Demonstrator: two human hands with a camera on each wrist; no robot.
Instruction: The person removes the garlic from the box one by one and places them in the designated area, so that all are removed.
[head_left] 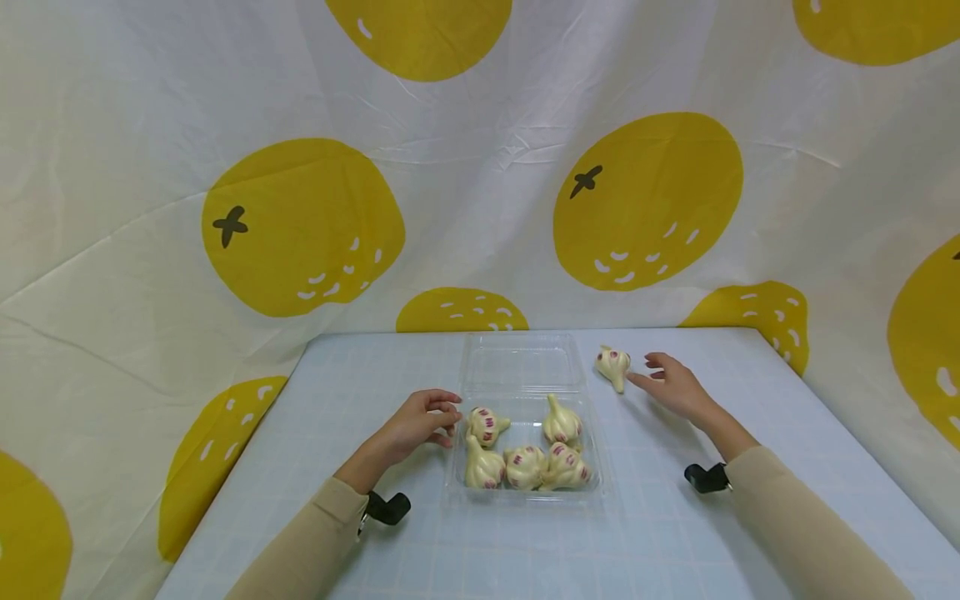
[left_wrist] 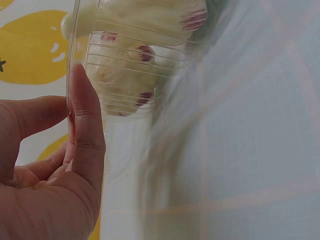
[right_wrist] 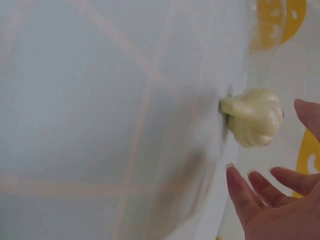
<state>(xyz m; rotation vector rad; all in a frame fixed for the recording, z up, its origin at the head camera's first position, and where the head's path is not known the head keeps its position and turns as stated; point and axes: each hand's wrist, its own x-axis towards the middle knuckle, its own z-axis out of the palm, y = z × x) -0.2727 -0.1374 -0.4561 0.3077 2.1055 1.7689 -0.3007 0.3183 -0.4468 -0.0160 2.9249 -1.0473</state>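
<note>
A clear plastic clamshell container (head_left: 527, 493) lies on the table with its lid (head_left: 522, 363) folded back. Several garlic bulbs (head_left: 526, 467) sit inside, cream with purple patches. My left hand (head_left: 423, 421) is at the container's left side; in the left wrist view, thumb and forefinger pinch its rim (left_wrist: 76, 45). One loose garlic bulb (head_left: 613, 367) lies on the table right of the lid. Close beside it is my right hand (head_left: 672, 390), fingers spread and nothing held. The right wrist view shows a gap between that bulb (right_wrist: 255, 117) and the fingertips (right_wrist: 231, 170).
The table (head_left: 360, 550) has a pale blue checked cover. Behind it hangs a white curtain (head_left: 480, 208) printed with yellow fruit. Dark wrist cameras (head_left: 388, 507) are strapped at both beige sleeves (head_left: 802, 525).
</note>
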